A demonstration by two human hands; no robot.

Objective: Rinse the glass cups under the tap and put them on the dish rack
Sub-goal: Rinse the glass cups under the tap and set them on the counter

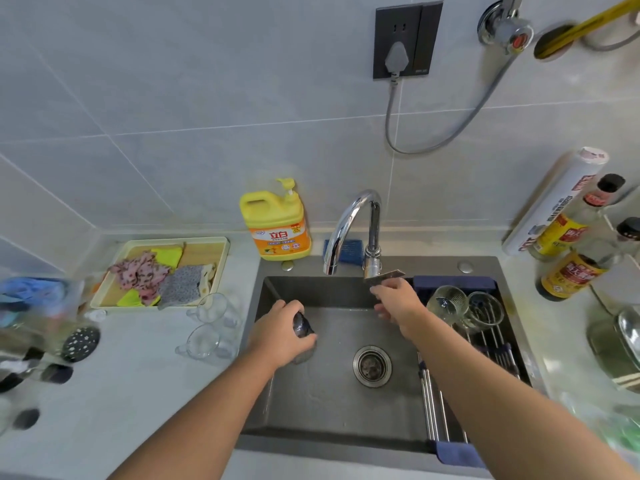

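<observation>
A pale counter (138, 393) surrounds a dark sink (332, 410), seen from above, with a wire dish rack (491, 341) laid across the sink's right side. A chrome tap (349, 216) arches over the back edge; no water shows at its spout.

Your left hand (280, 337) is low in the sink's left half, fingers curled round a glass cup (303, 325), well left of the spout. Your right hand (398, 303) reaches the tap lever (384, 275); fingertips touch it, but you cannot tell from here whether they grip it.

Two rinsed-looking cups (446, 303) lie on the rack's far end. Two more cups (214, 308) wait on the counter, left of the sink.

The step appears to be starting the water. Ease the lever gently to avoid splashing, then bring the cup right, under the spout, mouth tilted upward. Wet glass is likely slippery, so hold firmly.
</observation>
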